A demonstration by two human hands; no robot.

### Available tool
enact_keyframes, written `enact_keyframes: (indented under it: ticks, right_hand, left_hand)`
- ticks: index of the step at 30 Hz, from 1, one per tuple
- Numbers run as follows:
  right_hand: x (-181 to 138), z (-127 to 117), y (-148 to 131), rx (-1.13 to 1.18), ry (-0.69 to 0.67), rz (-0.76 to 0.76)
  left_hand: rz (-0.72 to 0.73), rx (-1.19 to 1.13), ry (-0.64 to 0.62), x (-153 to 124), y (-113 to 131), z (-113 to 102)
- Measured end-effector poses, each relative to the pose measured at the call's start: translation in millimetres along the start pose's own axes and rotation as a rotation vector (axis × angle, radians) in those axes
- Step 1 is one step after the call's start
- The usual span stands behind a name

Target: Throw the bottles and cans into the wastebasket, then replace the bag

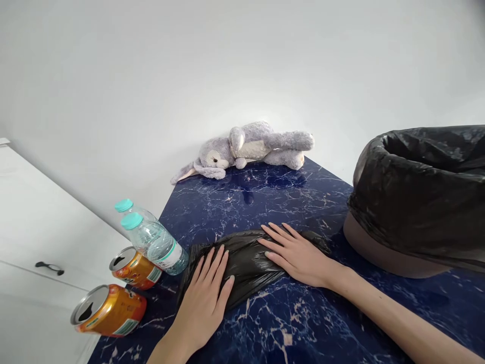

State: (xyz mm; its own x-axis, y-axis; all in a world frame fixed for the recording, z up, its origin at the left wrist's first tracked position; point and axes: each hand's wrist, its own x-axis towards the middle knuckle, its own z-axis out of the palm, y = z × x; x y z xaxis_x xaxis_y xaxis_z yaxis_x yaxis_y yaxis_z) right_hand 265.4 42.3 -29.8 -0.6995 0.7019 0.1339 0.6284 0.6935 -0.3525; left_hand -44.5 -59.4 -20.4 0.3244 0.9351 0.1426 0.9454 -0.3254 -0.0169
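Observation:
A black plastic bag (242,268) lies flattened across the blue marbled table (265,323), its surface creased. On its left end rests my left hand (204,298), palm down with the fingers stretched out. My right hand (295,255) lies flat on the right part of the bag, fingers spread. Neither hand grips anything. Close to my left hand, at the table's left side, stand two clear plastic bottles with turquoise caps; the nearer bottle (161,247) has a label. Beside them are two opened orange drink cans, a front can (117,308) and a rear can (142,273).
To the right stands a bin (379,242) lined with a black bag (417,202) folded over its rim. A grey plush rabbit (242,146) lies on its side at the table's far end, by the white wall (235,60). A white cabinet (30,222) is at the left.

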Motion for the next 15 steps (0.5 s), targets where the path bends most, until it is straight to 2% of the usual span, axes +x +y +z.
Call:
enact_keyframes:
  ticks: [3, 8, 12, 15]
  right_hand:
    - [1, 0, 3, 0.009, -0.001, -0.012]
    - [1, -1, 10, 0.055, 0.023, -0.055]
    - [0, -3, 13, 0.070, 0.024, -0.064]
    - [1, -1, 13, 0.085, 0.024, -0.060]
  left_hand:
    - [0.027, -0.017, 0.012, -8, -4, -8]
    - [0.164, 0.033, 0.095, -27, -11, -32]
    - [0.253, 0.089, 0.127, -45, -23, -52]
    - [0.281, 0.131, 0.163, -53, -33, -58]
